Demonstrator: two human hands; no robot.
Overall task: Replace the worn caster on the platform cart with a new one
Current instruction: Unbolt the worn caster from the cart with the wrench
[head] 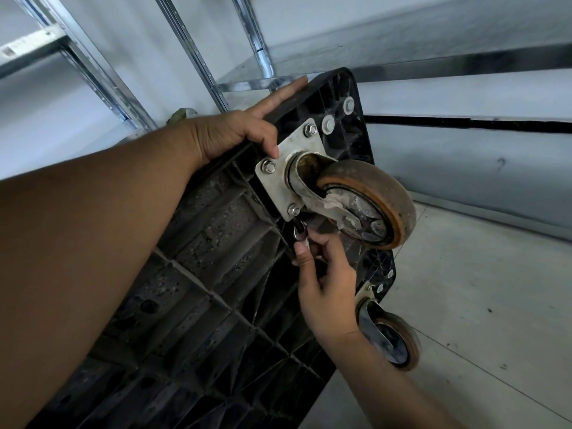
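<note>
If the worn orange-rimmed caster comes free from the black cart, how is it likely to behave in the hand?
The worn orange-rimmed caster probably feels heavy for its size: steel mounting plate, thick fork. It likely swivels under that plate, so it may flop when lifted. Laid down, its round wheel could roll.

The cart (201,274) stands tipped up, its ribbed black underside facing us. The left hand (229,134) grips its upper edge, forefinger stretched along the rim, thumb on the corner of the steel plate (284,174). The worn caster (371,196) juts out from that plate, its brown wheel scuffed. The right hand (325,292) pinches a small metal tool (301,235) just under the plate's lowest bolt (293,209); what kind is hard to tell. A second caster (393,342) sits lower down, metal shelving (192,57) behind.
</note>
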